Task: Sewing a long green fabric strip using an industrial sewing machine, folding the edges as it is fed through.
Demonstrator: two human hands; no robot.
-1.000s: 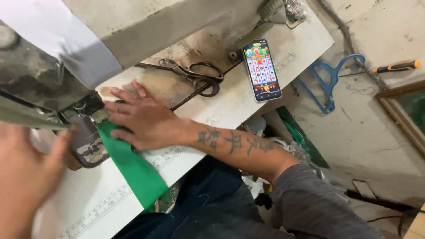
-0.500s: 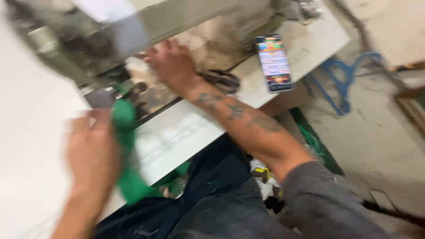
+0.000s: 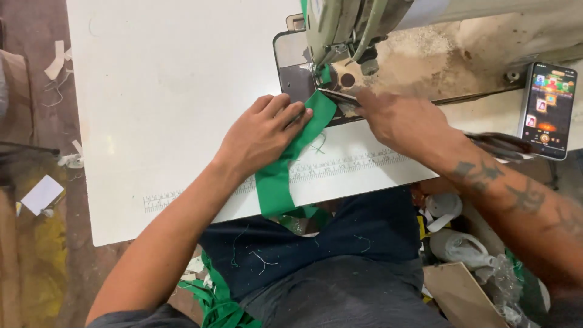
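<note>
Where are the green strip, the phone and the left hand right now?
green strip (image 3: 274, 182), head view, on its middle stretch lying over the table edge.
phone (image 3: 548, 109), head view, on the middle of its lit screen.
left hand (image 3: 261, 135), head view, on the back of the hand pressing the strip.

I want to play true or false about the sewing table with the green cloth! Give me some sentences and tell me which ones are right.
1. The left hand presses flat on the green fabric strip. True.
2. The green fabric strip is rolled up on the floor. False: it runs from the grey sewing machine over the white table edge.
3. The right hand holds small metal snips near the needle. True.
4. The rectangular smartphone has a dark, switched-off screen. False: its screen is lit and colourful.
5. The large dark scissors are in the left hand. False: they lie on the table beside the phone.
</note>
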